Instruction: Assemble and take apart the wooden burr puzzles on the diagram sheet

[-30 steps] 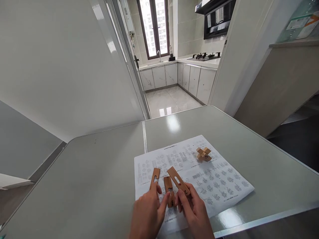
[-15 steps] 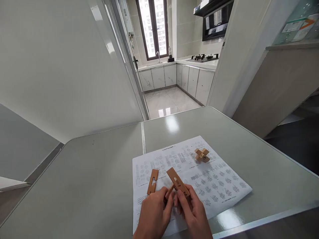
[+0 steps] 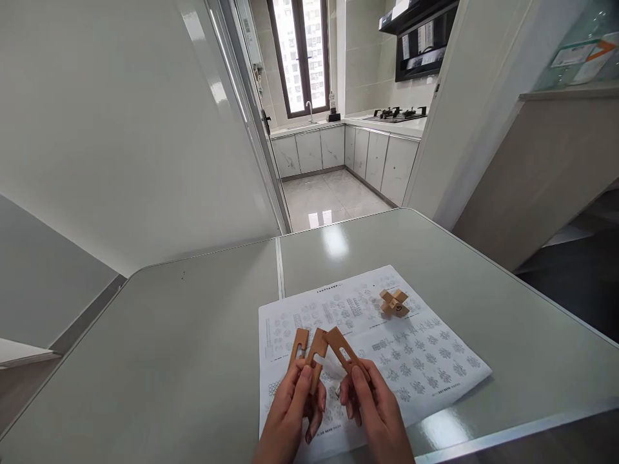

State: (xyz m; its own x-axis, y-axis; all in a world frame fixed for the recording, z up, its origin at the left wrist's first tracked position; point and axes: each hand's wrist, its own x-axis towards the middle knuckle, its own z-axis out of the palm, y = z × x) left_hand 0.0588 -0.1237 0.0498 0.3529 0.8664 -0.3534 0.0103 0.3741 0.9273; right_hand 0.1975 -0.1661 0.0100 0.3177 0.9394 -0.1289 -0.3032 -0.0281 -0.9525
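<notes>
My left hand pinches a flat notched wooden puzzle piece between thumb and fingers. In my right hand is a slotted wooden puzzle piece, tilted up to the left. The upper ends of the two pieces meet or overlap; I cannot tell whether they touch. Another notched wooden piece lies on the paper behind my left hand, its lower part hidden. Farther right, an assembled cross-shaped wooden puzzle with a dark mark rests on the printed sheet.
The sheet, covered in small puzzle diagrams, lies on a pale grey-green table with a metal-trimmed edge. A white panel rises at the left. Beyond the table is a kitchen with cabinets and a stove.
My hands have drawn apart. The notched piece in my left hand has come up into clear view, separated from the slotted piece, which has turned slightly in my right hand.
</notes>
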